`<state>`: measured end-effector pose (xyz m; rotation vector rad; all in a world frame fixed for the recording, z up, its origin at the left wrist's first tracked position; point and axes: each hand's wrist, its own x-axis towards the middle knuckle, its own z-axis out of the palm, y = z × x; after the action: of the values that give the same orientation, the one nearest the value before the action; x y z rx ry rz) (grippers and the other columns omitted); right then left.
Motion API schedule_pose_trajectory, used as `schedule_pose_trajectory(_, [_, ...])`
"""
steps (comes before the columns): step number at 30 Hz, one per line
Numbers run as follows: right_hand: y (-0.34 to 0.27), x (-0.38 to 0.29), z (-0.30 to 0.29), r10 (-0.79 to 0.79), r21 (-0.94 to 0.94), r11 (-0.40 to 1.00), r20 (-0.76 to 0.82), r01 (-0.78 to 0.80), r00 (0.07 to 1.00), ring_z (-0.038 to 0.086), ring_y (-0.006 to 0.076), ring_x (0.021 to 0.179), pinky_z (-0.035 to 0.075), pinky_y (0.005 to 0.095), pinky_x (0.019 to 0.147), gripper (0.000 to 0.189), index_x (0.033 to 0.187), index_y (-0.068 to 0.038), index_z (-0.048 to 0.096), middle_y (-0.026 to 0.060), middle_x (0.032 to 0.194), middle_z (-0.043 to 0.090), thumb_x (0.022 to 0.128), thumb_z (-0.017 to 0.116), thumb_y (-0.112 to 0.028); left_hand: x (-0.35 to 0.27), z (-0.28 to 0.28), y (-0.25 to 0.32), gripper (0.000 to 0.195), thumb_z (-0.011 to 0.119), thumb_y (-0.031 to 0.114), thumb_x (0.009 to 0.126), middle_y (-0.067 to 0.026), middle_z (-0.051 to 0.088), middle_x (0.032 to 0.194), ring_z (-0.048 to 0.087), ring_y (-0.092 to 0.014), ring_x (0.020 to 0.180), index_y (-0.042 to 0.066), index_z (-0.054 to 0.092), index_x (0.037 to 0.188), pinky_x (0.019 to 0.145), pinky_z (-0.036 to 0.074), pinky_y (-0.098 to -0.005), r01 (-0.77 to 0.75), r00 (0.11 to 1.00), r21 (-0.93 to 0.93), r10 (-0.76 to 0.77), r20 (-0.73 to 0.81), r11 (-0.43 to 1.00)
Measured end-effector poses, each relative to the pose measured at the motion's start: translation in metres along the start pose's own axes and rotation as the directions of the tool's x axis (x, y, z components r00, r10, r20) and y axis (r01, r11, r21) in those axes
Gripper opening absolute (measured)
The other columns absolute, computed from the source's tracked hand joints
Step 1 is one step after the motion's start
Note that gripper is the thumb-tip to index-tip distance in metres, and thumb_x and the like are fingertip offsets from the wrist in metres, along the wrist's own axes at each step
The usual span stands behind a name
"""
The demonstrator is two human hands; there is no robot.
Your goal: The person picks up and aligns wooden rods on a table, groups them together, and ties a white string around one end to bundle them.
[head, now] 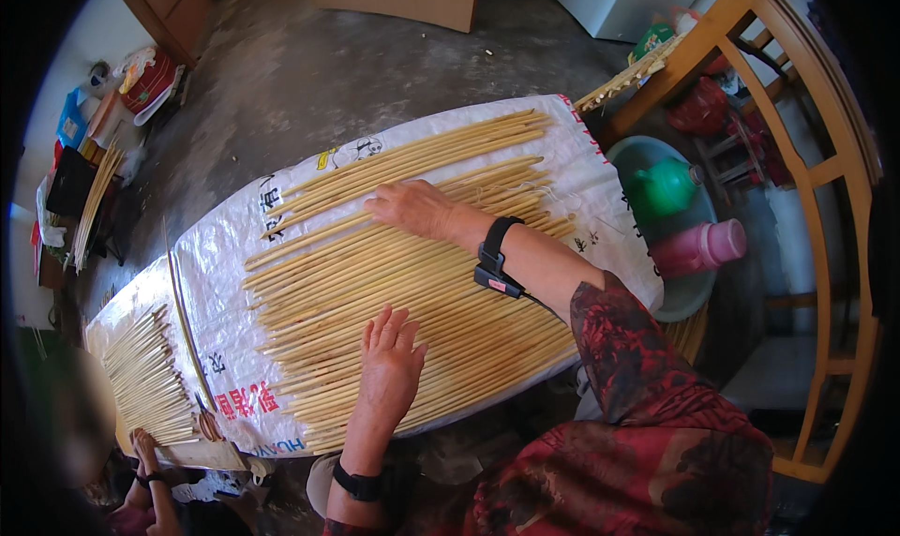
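Many slender peeled sticks (450, 290), which look like bamboo or reed, lie side by side on a white woven plastic sack sheet (218, 276) with printing. My left hand (392, 357) rests palm down over the near part of the row, fingers extended and slightly apart, holding nothing. Farther up, my right hand (415, 209) reaches across the row with bent fingers. Its fingertips touch a stick beside the gap below a separate upper group of sticks (415, 160); whether they grip it is hidden. Thin pale thread (520, 188) runs loosely over the sticks' right ends.
At lower left, another person's hands (144, 444) are at a second group of sticks (151, 381), beside scissors (209, 423) and a long thin strip (184, 318). Right of the table stand a basin (685, 300) with green and pink flasks and a wooden frame (801, 156).
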<state>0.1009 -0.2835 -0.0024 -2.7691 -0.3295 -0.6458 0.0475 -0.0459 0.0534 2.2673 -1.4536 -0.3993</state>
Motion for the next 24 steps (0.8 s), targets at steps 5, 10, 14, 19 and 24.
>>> schedule_pose_trajectory(5, [0.001,0.003,0.006,-0.008,-0.054,0.998,0.049,0.01,0.999,0.058,0.0231,0.065,0.048,0.0329,0.052,0.015,0.088,-0.01,0.053,0.0076,0.073,0.053,0.077,0.054,-0.02,0.0,0.005,-0.003,0.032,0.06,0.011,0.074,-0.0149,0.047,0.117,0.037,-0.033,0.118,0.002,0.053,0.104,0.098,0.027,-0.0449,0.03,0.999,-0.029,-0.031,-0.044,0.999])
schedule_pose_trajectory(10, [-0.005,0.005,0.002,-0.002,-0.001,1.0,0.06,0.003,0.998,0.057,0.023,0.07,0.05,0.0322,0.055,0.015,0.09,-0.01,0.054,0.0078,0.075,0.051,0.078,0.052,-0.018,-0.006,0.01,-0.007,0.03,0.059,0.015,0.076,-0.0146,0.047,0.117,0.037,-0.032,0.118,0.003,0.054,0.103,0.098,0.027,-0.045,0.033,0.996,0.0,-0.032,-0.089,0.999])
schedule_pose_trajectory(14, [-0.007,0.006,-0.001,0.084,-0.012,0.997,0.144,-0.083,0.986,0.057,0.0232,0.072,0.049,0.0316,0.058,0.019,0.097,-0.01,0.055,0.0087,0.08,0.051,0.08,0.052,-0.018,-0.007,0.01,-0.008,0.029,0.057,0.017,0.077,-0.0148,0.046,0.117,0.035,-0.031,0.119,0.002,0.054,0.101,0.099,0.027,-0.0449,0.016,0.997,0.017,-0.015,-0.08,1.0])
schedule_pose_trajectory(19, [-0.005,0.006,0.002,0.041,0.021,0.999,0.105,-0.044,0.994,0.057,0.0241,0.073,0.048,0.0329,0.059,0.023,0.102,-0.011,0.055,0.0093,0.083,0.052,0.081,0.052,-0.019,-0.006,0.01,-0.009,0.029,0.057,0.017,0.077,-0.0147,0.046,0.117,0.035,-0.031,0.12,0.002,0.054,0.101,0.099,0.027,-0.0445,0.015,0.997,0.004,-0.015,-0.073,1.0])
schedule_pose_trajectory(24, [0.001,0.003,0.002,0.091,0.079,0.991,0.181,-0.106,0.979,0.057,0.0251,0.073,0.048,0.0336,0.06,0.024,0.104,-0.012,0.055,0.0089,0.087,0.052,0.082,0.051,-0.022,-0.007,0.011,-0.013,0.029,0.058,0.016,0.076,-0.0139,0.047,0.116,0.035,-0.03,0.119,0.002,0.055,0.101,0.099,0.027,-0.0447,0.03,0.996,0.02,-0.028,-0.083,0.999])
